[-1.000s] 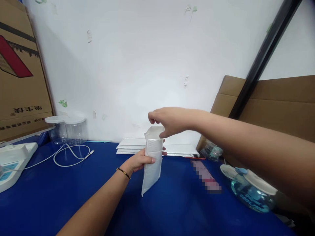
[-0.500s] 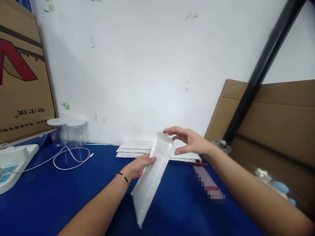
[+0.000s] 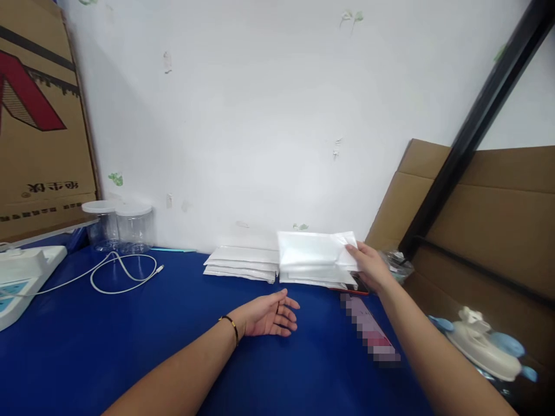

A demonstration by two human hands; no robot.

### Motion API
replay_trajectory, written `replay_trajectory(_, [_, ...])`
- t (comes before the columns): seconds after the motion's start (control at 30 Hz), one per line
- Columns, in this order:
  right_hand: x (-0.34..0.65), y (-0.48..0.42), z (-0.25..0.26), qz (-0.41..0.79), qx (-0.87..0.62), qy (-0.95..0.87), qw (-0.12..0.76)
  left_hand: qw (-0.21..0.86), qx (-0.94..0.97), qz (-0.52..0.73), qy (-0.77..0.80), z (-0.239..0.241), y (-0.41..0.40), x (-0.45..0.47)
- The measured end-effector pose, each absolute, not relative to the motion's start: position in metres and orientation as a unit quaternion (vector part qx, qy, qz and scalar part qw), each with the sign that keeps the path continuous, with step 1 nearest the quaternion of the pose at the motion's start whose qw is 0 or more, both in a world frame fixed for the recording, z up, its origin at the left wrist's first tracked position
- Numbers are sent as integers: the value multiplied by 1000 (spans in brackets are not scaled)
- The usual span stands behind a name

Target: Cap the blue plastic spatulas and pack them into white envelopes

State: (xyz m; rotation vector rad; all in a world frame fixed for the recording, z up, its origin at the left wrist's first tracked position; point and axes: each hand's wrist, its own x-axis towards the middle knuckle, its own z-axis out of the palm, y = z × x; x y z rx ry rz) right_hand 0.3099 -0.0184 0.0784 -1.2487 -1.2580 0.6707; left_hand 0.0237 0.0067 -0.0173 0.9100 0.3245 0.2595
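Note:
My right hand (image 3: 368,266) grips the right edge of a white padded envelope (image 3: 312,249), which lies flat on top of a stack of white envelopes (image 3: 243,263) by the wall. Resting palm-up on the blue table (image 3: 130,335) is my left hand (image 3: 271,313), fingers loosely spread and holding nothing, a thin bracelet on its wrist. A flat blurred pink strip (image 3: 368,329) lies on the table between my forearms, just below my right hand.
Two clear lidded jars (image 3: 117,225) and a looped white cable (image 3: 121,270) sit at the back left. A white device (image 3: 21,277) is at the left edge. Cardboard boxes (image 3: 489,214) and a black post (image 3: 472,121) stand right. A white-and-blue lid (image 3: 485,344) lies at lower right.
My left hand let go of the envelope and dropped to the table. My right hand carried the envelope from upright in front of me onto the stack by the wall.

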Motion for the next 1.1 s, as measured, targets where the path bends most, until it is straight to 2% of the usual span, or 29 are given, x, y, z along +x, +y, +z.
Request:
replay_trajectory(0.03, [324,-10,67,267,-574,-509,583,878,423,140,176,-19,8,24])
replay_trajectory(0.1, [345,4,45,193,-687,-483,508,879,399,167,200,-21,9,24])
replay_trajectory(0.2, [358,20,23,148,-742,-476,449,882,373,189,217,-19,8,24])
replay_trajectory(0.33, [340,36,21,67,-772,-487,402,880,348,225,231,-20,10,25])
replay_trajectory(0.43, [298,41,28,-90,-727,-604,313,867,333,273,249,-23,16,28])
replay_trajectory(0.57, [217,49,35,-90,-574,-791,192,852,297,337,269,-25,22,29])
replay_trajectory(0.7, [163,58,44,-149,-567,-807,76,860,262,379,220,-16,25,23])
replay_trajectory(0.77, [158,54,49,-155,-585,-793,71,863,246,398,188,-6,25,19])
replay_trajectory(0.87, [169,30,51,-169,-584,-786,113,845,208,462,170,8,25,15])
replay_trajectory(1.0, [196,-18,37,-156,-471,-844,205,759,146,604,194,21,26,12])
replay_trajectory(1.1, [210,-44,17,-94,-430,-865,240,682,131,689,207,24,25,12])
